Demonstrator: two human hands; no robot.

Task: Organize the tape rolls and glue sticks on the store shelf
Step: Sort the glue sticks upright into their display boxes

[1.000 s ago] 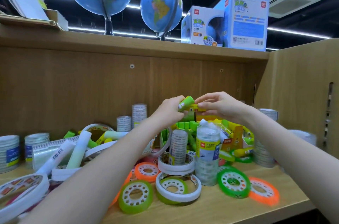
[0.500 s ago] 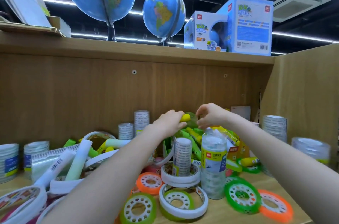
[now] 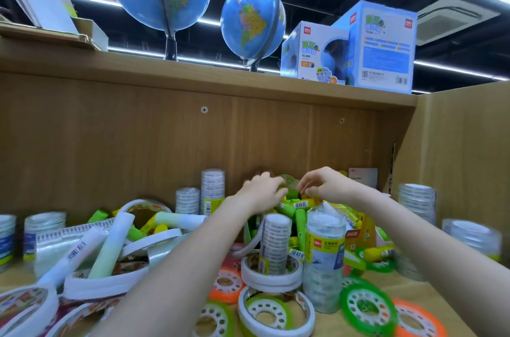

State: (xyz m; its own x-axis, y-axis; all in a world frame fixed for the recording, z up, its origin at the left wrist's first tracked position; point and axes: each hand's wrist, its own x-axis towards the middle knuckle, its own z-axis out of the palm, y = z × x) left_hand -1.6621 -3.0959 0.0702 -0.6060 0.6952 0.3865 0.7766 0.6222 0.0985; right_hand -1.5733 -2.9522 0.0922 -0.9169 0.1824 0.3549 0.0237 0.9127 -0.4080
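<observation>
A heap of green and yellow glue sticks point(image 3: 293, 209) lies at the back of the wooden shelf point(image 3: 430, 291). Just above it my left hand point(image 3: 260, 194) grips a blurred green glue stick point(image 3: 289, 185), and my right hand point(image 3: 323, 185) pinches its other end. In front stand a wrapped column of clear tape point(image 3: 325, 259) and a narrower one point(image 3: 276, 243) inside a white tape ring point(image 3: 271, 278). Green point(image 3: 368, 309) and orange point(image 3: 416, 321) tape rolls lie flat at the front right. Long white-and-green sticks point(image 3: 107, 251) lean over white tape rings at the left.
Stacks of clear tape stand along the back panel point(image 3: 212, 190), by the right side wall point(image 3: 416, 204) and at the far left point(image 3: 44, 229). On the board overhead are two globes point(image 3: 252, 16) and blue globe boxes point(image 3: 382, 44).
Both hands have gone down and further back with the glue stick, from chest height in front of the shelf to just above the heap of sticks at the back.
</observation>
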